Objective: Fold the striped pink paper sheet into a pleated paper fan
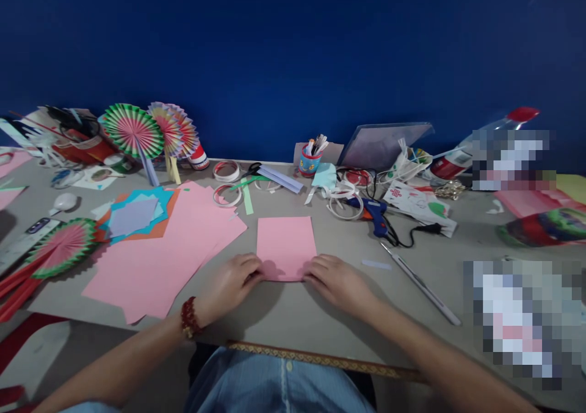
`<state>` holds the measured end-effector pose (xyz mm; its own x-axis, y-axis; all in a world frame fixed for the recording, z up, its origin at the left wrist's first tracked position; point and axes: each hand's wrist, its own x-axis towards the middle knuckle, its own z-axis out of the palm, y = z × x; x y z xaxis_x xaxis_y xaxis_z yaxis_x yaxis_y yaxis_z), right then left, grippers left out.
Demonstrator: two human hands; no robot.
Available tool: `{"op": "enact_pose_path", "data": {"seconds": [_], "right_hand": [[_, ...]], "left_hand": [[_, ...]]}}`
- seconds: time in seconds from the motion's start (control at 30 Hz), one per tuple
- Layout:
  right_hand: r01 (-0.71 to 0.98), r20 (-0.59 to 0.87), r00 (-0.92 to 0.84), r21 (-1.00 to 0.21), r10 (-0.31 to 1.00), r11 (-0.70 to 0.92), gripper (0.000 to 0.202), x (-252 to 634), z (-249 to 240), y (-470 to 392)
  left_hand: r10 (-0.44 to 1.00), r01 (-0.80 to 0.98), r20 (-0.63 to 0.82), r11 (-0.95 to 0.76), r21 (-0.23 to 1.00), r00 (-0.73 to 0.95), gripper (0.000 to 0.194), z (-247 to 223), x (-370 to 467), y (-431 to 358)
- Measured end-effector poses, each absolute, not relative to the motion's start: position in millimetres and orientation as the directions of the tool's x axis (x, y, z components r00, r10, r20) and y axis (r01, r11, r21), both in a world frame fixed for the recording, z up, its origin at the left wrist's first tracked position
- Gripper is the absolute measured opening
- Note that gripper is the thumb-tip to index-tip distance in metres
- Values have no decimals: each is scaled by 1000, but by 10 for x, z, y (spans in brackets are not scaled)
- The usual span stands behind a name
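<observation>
A square sheet of pink paper (287, 245) lies flat on the table in front of me, with a narrow fold along its near edge. At the near left corner my left hand (235, 277) is closed, its fingertips pinching the folded edge. My right hand (336, 279) pinches the near right corner the same way. Both thumbs are mostly hidden. To the left is a stack of larger pink sheets (151, 272). Right of my right hand rest a craft knife (423, 290) and a thin pale paper strip (376, 265).
Pleated paper fans (132, 131) stand at the back left. Rolls of tape (227, 194), scissors (251, 172), a pen cup (310, 160) and a blue glue gun (376, 215) with its black cord lie behind the sheet. A bottle (458, 157) leans at the back right.
</observation>
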<state>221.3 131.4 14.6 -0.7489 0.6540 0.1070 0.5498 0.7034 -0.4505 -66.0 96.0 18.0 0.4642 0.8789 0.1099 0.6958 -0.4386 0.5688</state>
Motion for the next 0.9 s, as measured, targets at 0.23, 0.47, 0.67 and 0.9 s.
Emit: {"op": "enact_pose_path", "data": {"seconds": [0.23,0.47,0.67,0.9], "right_hand": [[599,25,-677,-562,735,571,15,2180,150,1384],[643,-28,-654,-546,756,537,14,2161,182,1413],[650,-44,-657,-539,752,536,11,2149,206,1438],[643,-39,-673,-524,739,558,12,2142,223,1440]], "left_hand": [[901,704,-5,-334,627,433,19,244,-650,1095],[854,709,-85,-367,602,514,13,276,-722,1173],[824,694,-119,-378,612,554,13,301,-755,1230],[827,693,-95,-395,603,555,14,305,-749,1212]]}}
